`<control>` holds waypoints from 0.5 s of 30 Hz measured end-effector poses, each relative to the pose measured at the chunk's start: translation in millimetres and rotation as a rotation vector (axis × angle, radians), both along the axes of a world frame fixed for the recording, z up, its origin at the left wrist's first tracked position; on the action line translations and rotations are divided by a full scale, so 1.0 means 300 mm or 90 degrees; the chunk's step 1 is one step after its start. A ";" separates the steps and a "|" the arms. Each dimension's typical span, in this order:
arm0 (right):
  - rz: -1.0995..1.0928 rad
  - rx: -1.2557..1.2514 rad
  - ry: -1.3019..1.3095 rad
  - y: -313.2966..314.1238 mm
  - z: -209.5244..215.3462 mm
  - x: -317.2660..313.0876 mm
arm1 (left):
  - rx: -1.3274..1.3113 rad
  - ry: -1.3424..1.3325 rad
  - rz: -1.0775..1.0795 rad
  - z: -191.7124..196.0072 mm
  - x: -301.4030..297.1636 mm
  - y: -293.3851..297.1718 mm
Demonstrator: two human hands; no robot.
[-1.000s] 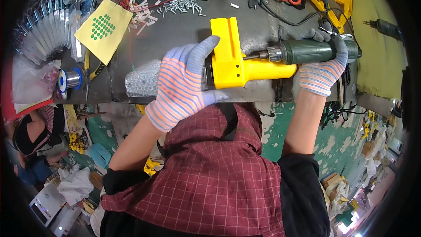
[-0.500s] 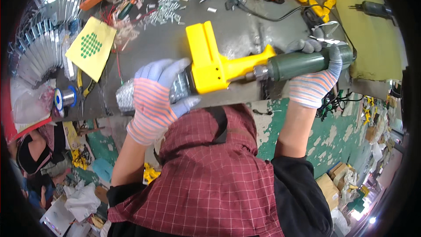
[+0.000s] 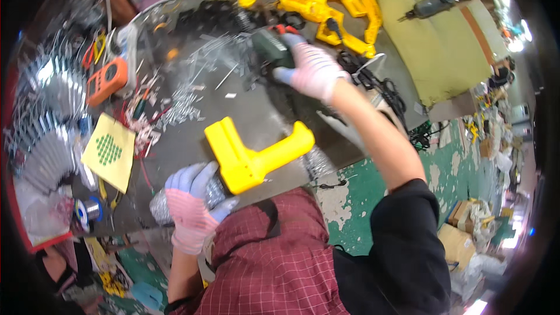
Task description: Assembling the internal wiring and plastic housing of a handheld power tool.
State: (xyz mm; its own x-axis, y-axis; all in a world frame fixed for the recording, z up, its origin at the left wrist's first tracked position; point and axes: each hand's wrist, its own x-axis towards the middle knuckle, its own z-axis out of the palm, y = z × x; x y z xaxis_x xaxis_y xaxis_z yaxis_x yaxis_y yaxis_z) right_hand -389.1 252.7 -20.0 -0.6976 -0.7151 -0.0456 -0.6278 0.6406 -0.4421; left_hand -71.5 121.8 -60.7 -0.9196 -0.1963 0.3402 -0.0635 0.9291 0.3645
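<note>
Near the table's front edge lies a yellow gun-shaped plastic housing (image 3: pixel 248 166), its handle toward the right. My left hand (image 3: pixel 192 207), in a striped knit glove, is closed around the end of it that is wrapped in clear bubble film (image 3: pixel 160 207). Farther back, my right hand (image 3: pixel 315 67), gloved alike, grips a dark green electric screwdriver (image 3: pixel 271 48), apart from the housing and somewhat blurred. Beyond the right hand's fingers show red scissor handles (image 3: pixel 283 29). The screwdriver's tip cannot be made out.
Loose screws (image 3: pixel 184 102) are scattered left of centre. A yellow sheet with green dots (image 3: pixel 109 151), an orange meter (image 3: pixel 107 81) and a solder spool (image 3: pixel 89 212) lie on the left. More yellow housings (image 3: pixel 332 11) sit at the back; another screwdriver (image 3: pixel 434 4) rests on a greenish mat (image 3: pixel 431 52).
My right hand has drawn the screwdriver away from the housing's handle and carried it to the back of the table. My left hand keeps hold of the wrapped end. The view has shifted.
</note>
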 end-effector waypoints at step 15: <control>-0.722 -0.348 0.510 0.465 0.338 -0.678 | -0.007 0.030 0.022 0.003 0.010 0.006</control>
